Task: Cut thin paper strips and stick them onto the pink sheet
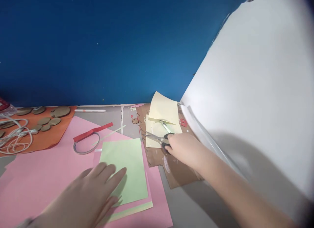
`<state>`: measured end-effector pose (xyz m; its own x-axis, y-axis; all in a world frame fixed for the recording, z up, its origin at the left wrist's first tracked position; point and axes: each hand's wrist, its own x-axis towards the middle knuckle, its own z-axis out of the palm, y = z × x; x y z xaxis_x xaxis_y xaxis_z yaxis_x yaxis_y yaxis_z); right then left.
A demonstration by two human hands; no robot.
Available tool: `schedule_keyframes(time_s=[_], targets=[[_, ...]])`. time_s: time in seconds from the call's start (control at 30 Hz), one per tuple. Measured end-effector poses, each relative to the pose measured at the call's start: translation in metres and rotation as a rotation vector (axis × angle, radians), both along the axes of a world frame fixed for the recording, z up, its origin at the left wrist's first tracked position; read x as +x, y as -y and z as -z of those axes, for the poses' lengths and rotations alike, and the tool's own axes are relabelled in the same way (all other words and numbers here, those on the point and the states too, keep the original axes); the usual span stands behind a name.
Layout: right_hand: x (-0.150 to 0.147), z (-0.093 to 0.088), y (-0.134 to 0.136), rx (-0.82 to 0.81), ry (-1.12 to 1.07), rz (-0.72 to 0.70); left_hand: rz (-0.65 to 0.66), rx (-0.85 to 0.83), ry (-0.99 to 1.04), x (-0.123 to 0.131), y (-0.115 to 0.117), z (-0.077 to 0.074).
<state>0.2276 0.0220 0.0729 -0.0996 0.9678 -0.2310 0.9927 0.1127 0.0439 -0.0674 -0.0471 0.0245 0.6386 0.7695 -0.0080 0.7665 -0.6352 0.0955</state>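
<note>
My left hand (94, 192) lies flat with fingers stretched out on a light green sheet (125, 166) that rests on pink paper (36, 179). My right hand (183, 149) reaches forward and closes round the black handles of a pair of scissors (157, 136). The scissors' blades are spread apart and lie on pale yellow paper (163, 113), which sits on a brown cardboard piece (176, 170). The yellow paper's top sheet curls upward at the back.
A large white board (257, 90) leans on the right. A blue wall (98, 48) stands behind. A red paper strip (92, 131), a grey ring (84, 146), a white pen (89, 110), cardboard discs (52, 116) on orange paper and a white cord (14, 136) lie at left.
</note>
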Motion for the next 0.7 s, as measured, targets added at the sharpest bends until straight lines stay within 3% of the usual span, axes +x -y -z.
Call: schedule_keyframes(time_s=[0.07, 0.13, 0.33, 0.53, 0.7], targets=[[-0.004, 0.002, -0.001, 0.009, -0.009, 0.01, 0.135, 0.02, 0.038, 0.013, -0.013, 0.006], [-0.006, 0.006, -0.003, 0.01, 0.013, 0.011, 0.187, 0.03, 0.064, 0.023, -0.023, 0.016], [-0.007, 0.014, -0.005, 0.07, 0.041, -0.006, 0.112, -0.037, 0.16, 0.031, -0.026, 0.043], [-0.002, 0.018, -0.031, 0.381, 0.01, -0.066, 0.111, -0.056, 0.211, 0.031, -0.028, 0.047], [-0.02, 0.034, -0.077, 0.468, 0.019, -0.117, 0.111, -0.083, 0.196, 0.031, -0.029, 0.045]])
